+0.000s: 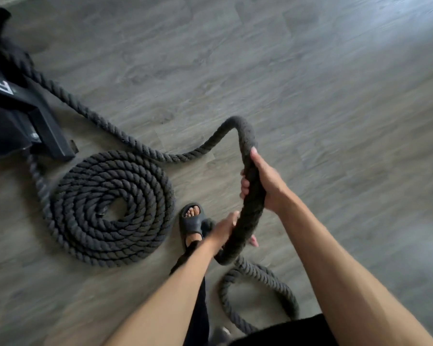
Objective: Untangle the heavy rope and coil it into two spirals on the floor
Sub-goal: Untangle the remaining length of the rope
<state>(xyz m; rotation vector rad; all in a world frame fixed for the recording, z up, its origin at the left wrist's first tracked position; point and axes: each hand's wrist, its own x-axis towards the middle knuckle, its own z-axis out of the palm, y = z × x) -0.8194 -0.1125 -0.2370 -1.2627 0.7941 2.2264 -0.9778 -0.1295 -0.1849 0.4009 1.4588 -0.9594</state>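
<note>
Floor [310,71]: grey wood-look planks with staggered seams, grain streaked darker and lighter, running diagonally through the view. Surface matte across the middle, dimmer toward the left edge. Upper right corner: pale bluish sheen [420,13] over the planks, the brightest patch in view; its source lies out of frame. Upper left: black metal equipment base [48,131], a rectangular-section foot lying flat on the floor, its square end pointing down and right, with a small silvery fitting [34,135] on its side. White lettering [5,87] on a black panel above, cut off by the frame edge, not readable in full. Shadows soft and diffuse.
</note>
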